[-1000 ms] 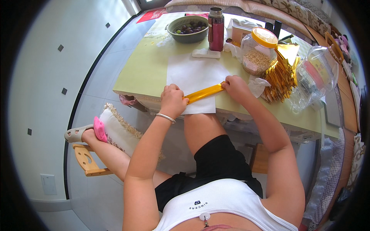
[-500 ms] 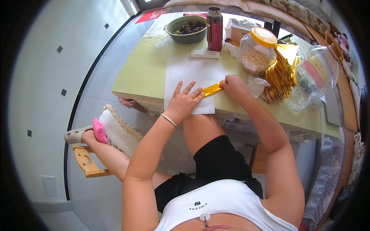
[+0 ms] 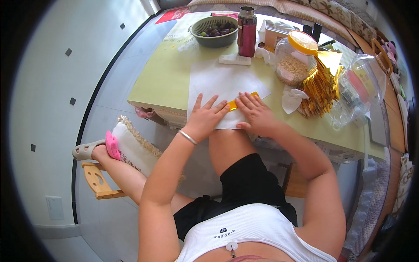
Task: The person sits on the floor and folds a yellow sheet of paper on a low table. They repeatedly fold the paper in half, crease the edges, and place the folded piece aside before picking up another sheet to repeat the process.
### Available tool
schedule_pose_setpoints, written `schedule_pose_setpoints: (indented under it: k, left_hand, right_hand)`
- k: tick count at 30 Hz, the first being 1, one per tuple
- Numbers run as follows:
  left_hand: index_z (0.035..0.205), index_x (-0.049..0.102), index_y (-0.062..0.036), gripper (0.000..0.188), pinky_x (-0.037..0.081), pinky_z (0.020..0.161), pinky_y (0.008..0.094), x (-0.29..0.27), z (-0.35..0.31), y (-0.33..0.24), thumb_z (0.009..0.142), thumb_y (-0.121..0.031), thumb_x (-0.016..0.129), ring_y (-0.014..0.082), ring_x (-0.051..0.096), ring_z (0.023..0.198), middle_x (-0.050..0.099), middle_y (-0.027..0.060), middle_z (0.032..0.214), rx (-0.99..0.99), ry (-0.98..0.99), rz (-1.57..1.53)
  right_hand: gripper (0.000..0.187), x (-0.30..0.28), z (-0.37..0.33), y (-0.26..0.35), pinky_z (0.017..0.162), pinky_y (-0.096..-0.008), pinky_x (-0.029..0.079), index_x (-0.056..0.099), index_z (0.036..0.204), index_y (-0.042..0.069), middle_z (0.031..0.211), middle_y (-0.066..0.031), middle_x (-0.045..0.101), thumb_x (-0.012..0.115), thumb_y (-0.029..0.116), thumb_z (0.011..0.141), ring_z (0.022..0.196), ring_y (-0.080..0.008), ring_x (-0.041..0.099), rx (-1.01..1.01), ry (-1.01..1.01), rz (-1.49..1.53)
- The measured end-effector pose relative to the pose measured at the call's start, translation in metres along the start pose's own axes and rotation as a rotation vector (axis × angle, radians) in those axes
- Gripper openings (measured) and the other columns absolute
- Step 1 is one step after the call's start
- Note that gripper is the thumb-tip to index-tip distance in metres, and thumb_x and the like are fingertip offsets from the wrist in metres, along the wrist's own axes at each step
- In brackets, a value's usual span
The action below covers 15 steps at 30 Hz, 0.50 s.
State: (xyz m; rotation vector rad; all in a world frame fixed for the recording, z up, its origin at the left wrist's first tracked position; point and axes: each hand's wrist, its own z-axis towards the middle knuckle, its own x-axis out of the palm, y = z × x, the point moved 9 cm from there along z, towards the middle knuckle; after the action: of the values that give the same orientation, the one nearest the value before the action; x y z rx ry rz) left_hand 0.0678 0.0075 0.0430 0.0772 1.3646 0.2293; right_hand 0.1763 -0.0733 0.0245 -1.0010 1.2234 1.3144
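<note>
Since the frame half a second back, my right hand (image 3: 257,114) has gone from a curled pinch on the far end of the gold strip (image 3: 232,106) to lying flat over it; my left hand (image 3: 204,117) has stayed spread at the other side.

Hands: both opened out, fingers extended, palms down, neither gripping anything. Left fingers are well apart, right ones closer together. How much strip lies under the left fingers, I cannot tell.

Strip: slanted across the white paper (image 3: 209,78), showing as a short band between my hands, with one corner past my right fingertips. Flat palms at both sides suggest pressure spread along the fold rather than a hold at one point.

Paper: on the tabletop (image 3: 161,83), reaching its near edge, right in front of me; presumably a clean, smooth working base.

Surroundings: gold foil sheets (image 3: 321,87) fanned beside the lidded jar (image 3: 292,70), on my right, likely for easy reach. Bowl of fruit (image 3: 216,41) and flask (image 3: 247,37) stand farther back, clear of my arms.
</note>
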Motion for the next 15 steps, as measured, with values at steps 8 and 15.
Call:
schedule_pose_setpoints:
  k: [8,15]
  left_hand:
    - [0.127,0.064,-0.0101,0.05,0.019,0.117,0.0596,-0.024,-0.052,0.024,0.079,0.0,0.058,0.0289,0.045,0.138,0.058,0.0067,0.139,-0.06,-0.068,-0.049]
    - [0.123,0.062,0.0019,0.043,0.032,0.114,0.051,-0.066,0.006,-0.022,0.083,-0.013,0.062,0.0351,0.053,0.13,0.061,0.0189,0.131,-0.081,-0.452,-0.232]
  right_hand:
    - [0.088,-0.005,-0.009,-0.014,0.123,-0.0454,0.011,0.028,0.155,0.008,0.162,-0.0189,0.021,0.048,0.066,0.092,0.151,-0.0334,0.015,0.023,0.031,0.018]
    - [0.087,-0.007,-0.009,-0.013,0.122,-0.0467,0.013,0.029,0.155,0.008,0.161,-0.0192,0.023,0.049,0.065,0.092,0.151,-0.0343,0.017,0.047,0.056,0.011]
